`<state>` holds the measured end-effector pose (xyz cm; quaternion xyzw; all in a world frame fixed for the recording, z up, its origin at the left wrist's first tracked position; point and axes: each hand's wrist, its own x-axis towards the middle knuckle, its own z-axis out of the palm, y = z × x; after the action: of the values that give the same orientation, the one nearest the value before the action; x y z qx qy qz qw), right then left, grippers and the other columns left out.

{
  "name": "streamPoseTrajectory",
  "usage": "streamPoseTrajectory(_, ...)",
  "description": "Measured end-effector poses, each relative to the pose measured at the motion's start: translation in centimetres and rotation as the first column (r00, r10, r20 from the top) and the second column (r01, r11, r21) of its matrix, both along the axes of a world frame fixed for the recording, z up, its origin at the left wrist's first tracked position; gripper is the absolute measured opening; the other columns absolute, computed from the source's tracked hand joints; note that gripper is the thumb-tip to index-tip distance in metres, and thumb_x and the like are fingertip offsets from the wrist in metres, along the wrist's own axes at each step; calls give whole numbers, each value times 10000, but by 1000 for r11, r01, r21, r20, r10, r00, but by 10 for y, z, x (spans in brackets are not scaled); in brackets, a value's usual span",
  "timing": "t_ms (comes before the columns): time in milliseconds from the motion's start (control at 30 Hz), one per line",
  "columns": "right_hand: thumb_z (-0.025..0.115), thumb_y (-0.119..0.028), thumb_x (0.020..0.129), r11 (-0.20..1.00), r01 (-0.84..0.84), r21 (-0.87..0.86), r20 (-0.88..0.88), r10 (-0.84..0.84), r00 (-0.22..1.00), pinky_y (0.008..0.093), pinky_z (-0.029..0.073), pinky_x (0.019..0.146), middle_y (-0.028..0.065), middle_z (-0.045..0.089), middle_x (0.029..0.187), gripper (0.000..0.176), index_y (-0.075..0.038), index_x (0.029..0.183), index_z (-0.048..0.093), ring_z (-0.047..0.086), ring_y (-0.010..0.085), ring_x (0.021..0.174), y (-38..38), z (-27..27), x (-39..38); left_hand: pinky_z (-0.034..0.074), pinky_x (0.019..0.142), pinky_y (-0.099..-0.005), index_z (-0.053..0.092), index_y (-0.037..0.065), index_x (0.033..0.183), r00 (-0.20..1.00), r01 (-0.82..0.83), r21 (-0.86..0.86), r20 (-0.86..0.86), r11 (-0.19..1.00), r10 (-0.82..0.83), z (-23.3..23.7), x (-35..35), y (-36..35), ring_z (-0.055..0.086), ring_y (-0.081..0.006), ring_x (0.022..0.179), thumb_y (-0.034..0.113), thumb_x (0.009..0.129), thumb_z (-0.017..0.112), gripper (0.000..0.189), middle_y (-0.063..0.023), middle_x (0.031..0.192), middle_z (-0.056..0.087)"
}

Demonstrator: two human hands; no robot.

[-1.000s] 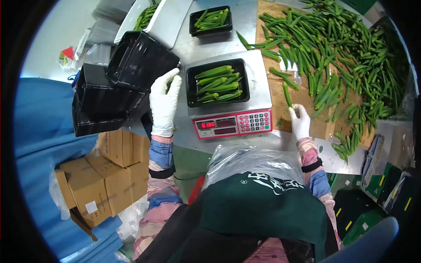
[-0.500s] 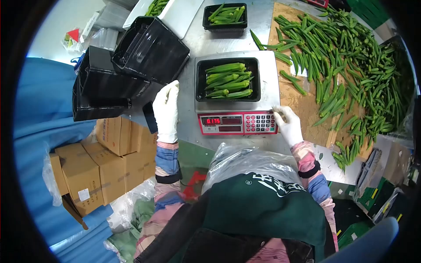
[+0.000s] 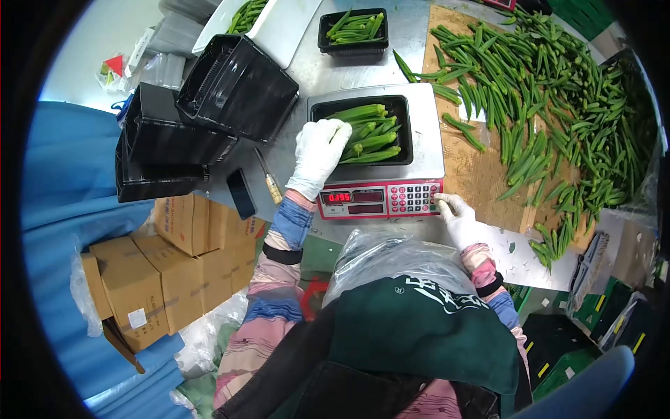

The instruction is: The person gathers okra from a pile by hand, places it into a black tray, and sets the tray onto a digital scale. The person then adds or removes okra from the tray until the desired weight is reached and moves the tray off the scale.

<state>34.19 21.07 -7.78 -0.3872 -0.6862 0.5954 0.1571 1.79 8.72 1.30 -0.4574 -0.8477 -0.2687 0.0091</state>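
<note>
A black tray [image 3: 403, 112] holding several green okra pods [image 3: 373, 142] sits on the steel pan of a red-edged scale [image 3: 380, 200], whose lit display reads 0.195. My left hand [image 3: 319, 152], in a white glove, is over the tray's left side with its fingers curled at the pods' left ends; whatever is between the fingertips is hidden. Near the scale's lower right corner is my right hand [image 3: 455, 215], also gloved, with fingers bent at the keypad's edge and nothing seen in them.
Stacks of black trays [image 3: 237, 87] stand at the left, near a phone [image 3: 241, 193] and a wooden-handled tool [image 3: 272, 187]. Another okra tray [image 3: 353, 47] lies behind the scale. Loose okra [image 3: 530, 105] covers a board [image 3: 488, 199] at right. Cardboard boxes [image 3: 129, 279] are lower left.
My left hand has moved right from beside the scale onto the okra in the tray, uncovering the wooden-handled tool. My right hand is slightly lower. The display went from 0.175 to 0.195.
</note>
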Motion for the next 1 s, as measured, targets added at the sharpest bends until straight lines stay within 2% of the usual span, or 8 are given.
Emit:
streamPoseTrajectory(133,659,-66,953,1000,-10,-1,0,10,1000,278,523,840,95,714,994,176,-30,1115,716,669,161,906,0,-10,3,451,889,-421,727,161,906,993,-2,-66,118,998,10,4,0,-1,620,-276,880,348,893,673,195,-38,897,699)
streamPoseTrajectory(233,656,-65,956,999,-2,-34,-2,2,1000,278,525,849,97,717,1001,170,-20,1107,717,672,159,914,-1,-11,2,422,959,-441,720,186,879,996,-23,-134,84,991,34,15,1,9,612,-255,870,326,866,692,143,-13,840,679)
streamPoseTrajectory(333,654,-65,957,999,2,-45,-15,-2,1000,278,528,855,97,719,1007,168,-13,1103,717,676,156,920,0,-10,3,412,1009,-500,723,223,883,928,126,-131,-334,983,-163,16,-4,17,616,-222,893,267,836,725,64,7,814,657)
streamPoseTrajectory(367,653,-64,957,999,0,-42,-21,0,1000,278,529,856,96,720,1010,168,-12,1103,716,677,155,922,0,-11,4,345,1073,-561,709,249,856,899,198,-82,-382,977,-214,18,-6,20,607,-195,891,217,799,737,71,43,781,615)
streamPoseTrajectory(500,654,-66,958,999,-7,-32,6,7,1000,281,531,854,101,720,1013,168,-10,1104,716,680,158,928,1,-10,6,346,1105,-549,708,251,857,791,359,-201,-453,911,-411,18,-27,33,609,-196,905,200,739,755,137,55,824,630)
streamPoseTrajectory(700,657,-66,955,1000,-13,-5,1,13,1000,288,531,859,116,720,1020,165,-7,1097,715,688,177,939,1,-11,6,391,1092,-508,678,178,779,614,473,-381,-504,795,-607,27,-41,53,623,-202,872,219,732,737,86,18,766,615)
streamPoseTrajectory(900,663,-63,947,1000,-5,-6,-9,4,1000,293,528,858,129,717,1024,162,-14,1092,718,690,193,948,1,-16,7,441,1029,-473,642,143,682,520,509,-388,-573,768,-634,23,-34,69,613,-219,789,217,777,683,127,-26,696,585)
streamPoseTrajectory(1000,659,-58,948,1000,-3,10,7,3,1000,291,528,859,124,715,1020,162,-11,1092,717,688,188,952,3,-12,9,493,926,-442,641,119,713,680,503,-297,-444,812,-584,20,-32,67,618,-260,779,173,795,693,111,-44,710,601)
